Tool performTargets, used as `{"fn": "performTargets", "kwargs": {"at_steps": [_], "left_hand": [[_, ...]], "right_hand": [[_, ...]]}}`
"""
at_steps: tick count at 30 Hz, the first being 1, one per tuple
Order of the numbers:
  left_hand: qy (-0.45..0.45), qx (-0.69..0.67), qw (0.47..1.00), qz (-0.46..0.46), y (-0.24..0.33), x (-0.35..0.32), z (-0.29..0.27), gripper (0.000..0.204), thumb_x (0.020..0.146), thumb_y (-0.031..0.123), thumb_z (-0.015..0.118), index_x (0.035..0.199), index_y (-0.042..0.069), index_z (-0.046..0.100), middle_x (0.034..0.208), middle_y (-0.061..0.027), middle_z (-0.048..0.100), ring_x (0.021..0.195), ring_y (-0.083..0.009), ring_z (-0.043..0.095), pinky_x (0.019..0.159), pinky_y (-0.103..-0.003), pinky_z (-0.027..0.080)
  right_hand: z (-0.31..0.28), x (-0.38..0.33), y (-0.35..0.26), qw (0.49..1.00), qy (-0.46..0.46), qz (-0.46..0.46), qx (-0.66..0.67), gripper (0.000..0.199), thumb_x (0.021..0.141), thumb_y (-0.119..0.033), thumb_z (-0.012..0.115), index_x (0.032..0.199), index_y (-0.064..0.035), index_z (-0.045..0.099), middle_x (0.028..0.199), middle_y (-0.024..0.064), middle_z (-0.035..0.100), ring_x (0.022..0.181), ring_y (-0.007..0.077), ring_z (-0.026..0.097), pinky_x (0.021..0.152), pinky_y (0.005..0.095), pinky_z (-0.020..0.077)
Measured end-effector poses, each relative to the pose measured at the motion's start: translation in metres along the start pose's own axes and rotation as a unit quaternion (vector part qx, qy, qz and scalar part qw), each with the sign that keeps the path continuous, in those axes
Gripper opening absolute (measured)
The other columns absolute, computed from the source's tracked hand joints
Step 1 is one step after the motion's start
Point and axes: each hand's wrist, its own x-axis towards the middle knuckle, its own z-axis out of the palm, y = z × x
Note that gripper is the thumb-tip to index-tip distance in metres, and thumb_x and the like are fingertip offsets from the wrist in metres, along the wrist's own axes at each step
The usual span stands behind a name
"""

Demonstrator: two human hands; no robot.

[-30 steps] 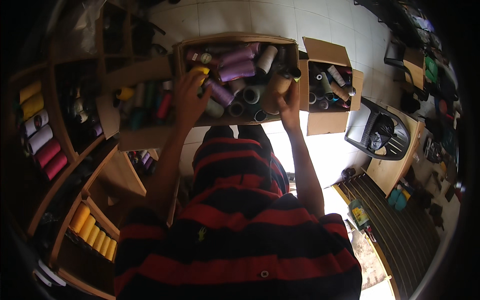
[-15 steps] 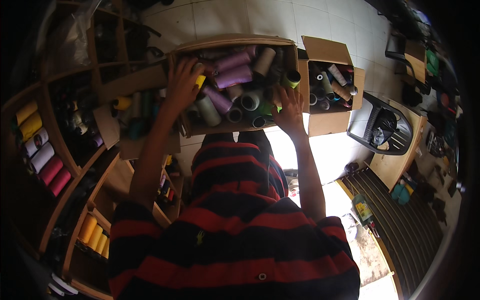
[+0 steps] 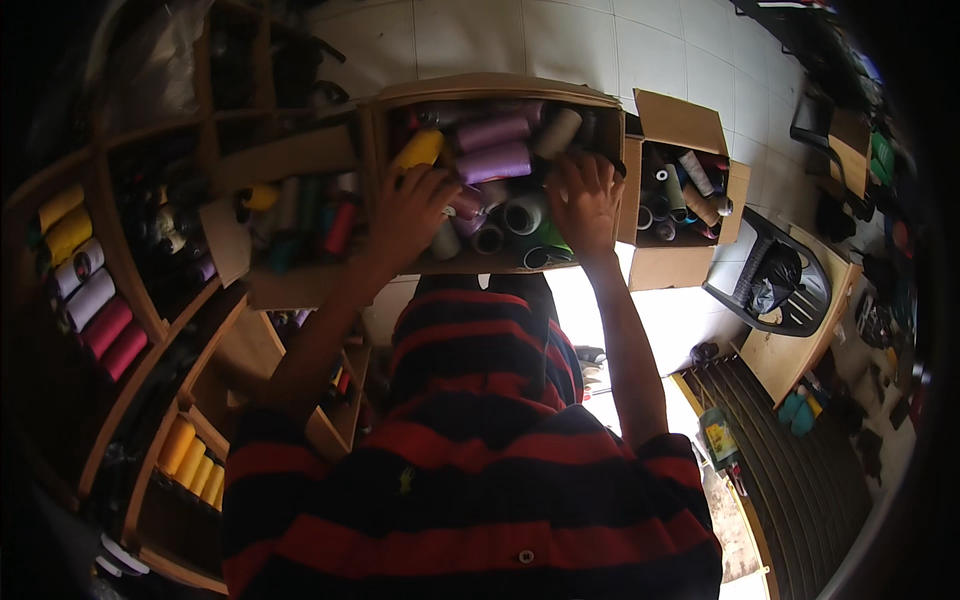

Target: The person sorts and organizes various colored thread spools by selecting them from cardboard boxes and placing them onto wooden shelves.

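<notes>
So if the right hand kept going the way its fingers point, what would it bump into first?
Probably the cream spool just beyond the right hand, inside the big box; depth is hard to judge.

At the upper centre of the frame stands a big carton (image 3: 495,90), brown cardboard, open-topped and packed with thread cones in purple, yellow, grey and green; both hands reach into it. Just to its right sits a small carton (image 3: 680,125), also brown, its flaps standing up, with a few cones inside. To the left of the big one a third carton (image 3: 290,160) of the same brown stands with a flap hanging down at its left. At the lower right, on the floor, a small green-and-yellow package (image 3: 718,438) lies flat; its label is too small to make out.
</notes>
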Motion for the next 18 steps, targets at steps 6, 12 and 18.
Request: {"fn": "performTargets", "kwargs": {"at_steps": [6, 12, 18], "left_hand": [[0.062, -0.229, 0.971, 0.000, 0.025, 0.007, -0.001, 0.037, 0.075, 0.010, 0.067, 0.112, 0.009, 0.059, 0.123, -0.0089, 0.053, 0.117, -0.0269, 0.047, 0.097, -0.043, 0.039], [0.100, -0.462, 0.875, -0.106, 0.028, 0.013, -0.011, 0.026, 0.084, 0.006, 0.061, 0.110, 0.003, 0.059, 0.101, -0.0107, 0.066, 0.085, -0.0231, 0.066, 0.076, -0.033, 0.051], [0.002, -0.398, 0.913, -0.086, 0.029, -0.002, -0.016, 0.024, 0.086, 0.010, 0.061, 0.109, 0.003, 0.060, 0.098, -0.0096, 0.068, 0.071, -0.0192, 0.068, 0.064, -0.030, 0.052]], "right_hand": [[0.054, 0.058, -0.021, 0.986, -0.019, -0.151, 0.064, 0.036, 0.074, -0.026, 0.068, 0.104, -0.0097, 0.059, 0.111, 0.0124, 0.055, 0.109, 0.0297, 0.049, 0.089, 0.0480, 0.0387], [0.076, 0.077, -0.018, 0.980, -0.138, -0.134, -0.053, 0.048, 0.068, -0.042, 0.072, 0.105, -0.0129, 0.060, 0.104, 0.0112, 0.057, 0.105, 0.0280, 0.053, 0.086, 0.0517, 0.0410], [0.073, 0.063, -0.017, 0.963, -0.252, -0.086, 0.046, 0.061, 0.073, -0.042, 0.070, 0.119, -0.0097, 0.049, 0.093, 0.0129, 0.062, 0.097, 0.0317, 0.059, 0.081, 0.0519, 0.0420]]}}
